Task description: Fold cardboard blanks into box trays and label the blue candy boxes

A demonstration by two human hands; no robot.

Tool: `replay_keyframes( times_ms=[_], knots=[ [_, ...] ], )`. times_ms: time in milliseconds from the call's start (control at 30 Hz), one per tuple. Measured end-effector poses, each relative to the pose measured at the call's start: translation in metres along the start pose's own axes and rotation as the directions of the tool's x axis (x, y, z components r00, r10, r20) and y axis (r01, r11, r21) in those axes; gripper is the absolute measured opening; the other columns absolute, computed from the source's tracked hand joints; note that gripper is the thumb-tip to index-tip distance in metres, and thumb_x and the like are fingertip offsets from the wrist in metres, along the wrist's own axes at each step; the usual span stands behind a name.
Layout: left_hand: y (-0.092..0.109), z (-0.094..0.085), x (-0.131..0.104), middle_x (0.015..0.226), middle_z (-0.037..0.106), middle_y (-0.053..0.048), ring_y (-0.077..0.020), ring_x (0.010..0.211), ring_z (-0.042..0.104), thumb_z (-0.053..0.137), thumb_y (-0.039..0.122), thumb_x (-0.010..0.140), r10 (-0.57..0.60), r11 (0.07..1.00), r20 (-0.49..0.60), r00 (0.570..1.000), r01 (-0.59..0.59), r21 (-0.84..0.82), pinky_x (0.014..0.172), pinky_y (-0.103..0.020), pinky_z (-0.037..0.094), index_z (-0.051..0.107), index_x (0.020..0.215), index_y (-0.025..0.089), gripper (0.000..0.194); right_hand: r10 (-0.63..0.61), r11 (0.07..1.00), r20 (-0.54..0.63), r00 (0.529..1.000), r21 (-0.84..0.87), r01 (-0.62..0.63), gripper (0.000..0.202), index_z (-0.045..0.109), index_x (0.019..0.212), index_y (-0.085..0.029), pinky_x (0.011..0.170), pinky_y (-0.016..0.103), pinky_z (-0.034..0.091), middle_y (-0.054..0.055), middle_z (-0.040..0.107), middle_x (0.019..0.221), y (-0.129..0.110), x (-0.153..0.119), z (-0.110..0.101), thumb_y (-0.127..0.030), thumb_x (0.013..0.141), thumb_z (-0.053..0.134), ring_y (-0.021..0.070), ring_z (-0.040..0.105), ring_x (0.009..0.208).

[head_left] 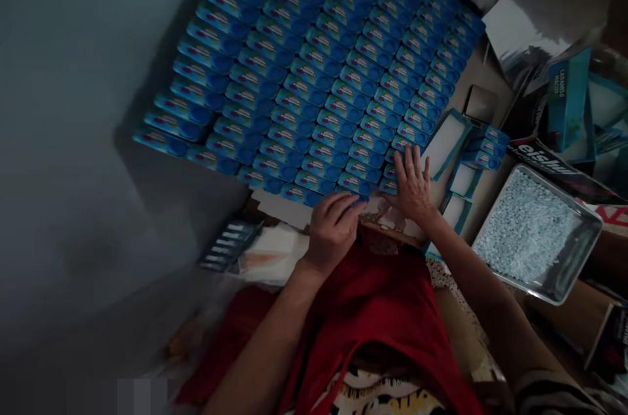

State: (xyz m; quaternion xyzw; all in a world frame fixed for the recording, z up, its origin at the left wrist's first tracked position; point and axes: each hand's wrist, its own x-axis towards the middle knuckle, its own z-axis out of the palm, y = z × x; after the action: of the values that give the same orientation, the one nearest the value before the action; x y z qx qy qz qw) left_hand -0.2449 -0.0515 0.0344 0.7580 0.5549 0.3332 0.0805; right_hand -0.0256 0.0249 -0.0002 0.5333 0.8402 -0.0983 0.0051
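Observation:
Rows of small blue printed packs, all alike, lie closely side by side on the table. At the near edge of the rows, my left hand has its fingers curled on a blue pack, which is partly hidden by the fingers. My right hand rests with fingers spread at the near right corner of the rows, touching the packs there. Just right of that hand lies an opened blue-edged carton with a white inside.
A clear tray of pale blue granules stands at the right. Several blue packs sit in a small stack near it. Behind the tray are a black printed box and blue cartons. A wall runs along the left.

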Motion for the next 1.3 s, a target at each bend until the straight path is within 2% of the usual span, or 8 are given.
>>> replay_keyframes(
  times_ms=[233, 433, 600, 733, 867, 967, 1100, 1300],
  knots=[
    [-0.001, -0.007, -0.016, 0.111, 0.078, -0.01, -0.0259, 0.112, 0.069, 0.066, 0.001, 0.092, 0.028, 0.999, 0.056, 0.998, -0.027, -0.019, 0.101, -0.043, 0.059, 0.074, 0.113, 0.019, 0.028, 0.015, 1.0, -0.018, 1.0, -0.009, -0.016, 0.09, 0.026, 0.171, -0.012, 0.134, 0.063, 0.011, 0.021, 0.031, 0.174, -0.017, -0.009, 0.008, -0.051, 0.099, 0.063, 0.0385, 0.013, 0.167],
    [-0.003, -0.009, -0.028, 0.112, 0.078, -0.01, -0.0255, 0.11, 0.07, 0.065, 0.003, 0.094, -0.015, 0.999, 0.051, 0.999, 0.017, -0.037, 0.099, -0.044, 0.059, 0.074, 0.113, 0.021, 0.028, 0.065, 0.998, 0.011, 0.998, -0.007, -0.065, 0.073, 0.033, 0.17, -0.023, 0.124, 0.055, 0.037, 0.021, 0.043, 0.166, -0.023, -0.011, 0.012, -0.039, 0.103, 0.059, 0.0406, 0.028, 0.162],
    [0.017, -0.01, -0.052, 0.113, 0.078, -0.009, -0.0266, 0.112, 0.07, 0.063, 0.002, 0.092, 0.046, 0.992, 0.168, 0.985, -0.026, -0.12, 0.101, -0.046, 0.058, 0.075, 0.112, 0.023, 0.031, 0.031, 0.999, 0.041, 0.999, 0.02, -0.031, 0.081, 0.026, 0.172, -0.03, 0.117, 0.055, 0.042, 0.019, 0.043, 0.166, -0.032, -0.014, 0.002, -0.039, 0.1, 0.062, 0.0427, 0.037, 0.155],
    [0.041, 0.002, -0.057, 0.115, 0.078, -0.009, -0.0256, 0.114, 0.069, 0.06, 0.003, 0.094, 0.043, 0.982, 0.223, 0.974, 0.0, -0.187, 0.103, -0.045, 0.057, 0.075, 0.113, 0.023, 0.032, 0.085, 0.996, 0.036, 0.996, 0.037, -0.086, 0.085, 0.02, 0.173, -0.032, 0.117, 0.053, 0.042, 0.017, 0.03, 0.175, -0.035, -0.015, 0.0, -0.03, 0.098, 0.059, 0.0409, 0.038, 0.155],
    [0.064, 0.026, -0.06, 0.114, 0.077, -0.01, -0.0264, 0.111, 0.067, 0.06, 0.006, 0.097, 0.006, 0.98, 0.314, 0.949, 0.057, -0.191, 0.102, -0.044, 0.058, 0.075, 0.113, 0.021, 0.026, 0.176, 0.981, 0.046, 0.983, 0.076, -0.179, 0.075, 0.029, 0.172, -0.026, 0.122, 0.055, 0.035, 0.02, 0.038, 0.17, -0.04, -0.032, 0.014, -0.028, 0.101, 0.053, 0.0394, 0.034, 0.159],
    [0.068, 0.045, -0.071, 0.11, 0.076, -0.01, -0.0266, 0.105, 0.068, 0.059, 0.01, 0.099, -0.039, 0.975, 0.375, 0.926, 0.117, -0.187, 0.098, -0.044, 0.059, 0.075, 0.111, 0.02, 0.022, 0.132, 0.988, 0.038, 0.991, 0.077, -0.135, 0.075, 0.027, 0.172, -0.027, 0.123, 0.057, 0.034, 0.022, 0.041, 0.167, -0.04, -0.037, 0.017, -0.031, 0.102, 0.053, 0.0413, 0.035, 0.158],
    [0.059, 0.054, -0.086, 0.114, 0.075, -0.011, -0.0267, 0.108, 0.068, 0.057, 0.012, 0.101, -0.078, 0.969, 0.391, 0.917, 0.162, -0.187, 0.096, -0.045, 0.06, 0.073, 0.114, 0.019, 0.022, 0.074, 0.996, 0.026, 0.997, 0.041, -0.075, 0.087, 0.015, 0.174, -0.024, 0.12, 0.058, 0.035, 0.025, 0.041, 0.164, -0.032, -0.014, 0.004, -0.031, 0.1, 0.06, 0.0438, 0.037, 0.154],
    [0.069, 0.058, -0.098, 0.108, 0.077, -0.01, -0.0253, 0.103, 0.07, 0.057, 0.01, 0.099, 0.052, 0.97, 0.465, 0.884, 0.065, -0.233, 0.094, -0.042, 0.06, 0.073, 0.112, 0.019, 0.023, 0.045, 0.999, 0.065, 0.997, 0.013, -0.046, 0.094, 0.017, 0.174, -0.023, 0.119, 0.055, 0.036, 0.021, 0.053, 0.15, -0.013, 0.015, -0.016, -0.024, 0.093, 0.065, 0.037, 0.049, 0.136]
  ],
)
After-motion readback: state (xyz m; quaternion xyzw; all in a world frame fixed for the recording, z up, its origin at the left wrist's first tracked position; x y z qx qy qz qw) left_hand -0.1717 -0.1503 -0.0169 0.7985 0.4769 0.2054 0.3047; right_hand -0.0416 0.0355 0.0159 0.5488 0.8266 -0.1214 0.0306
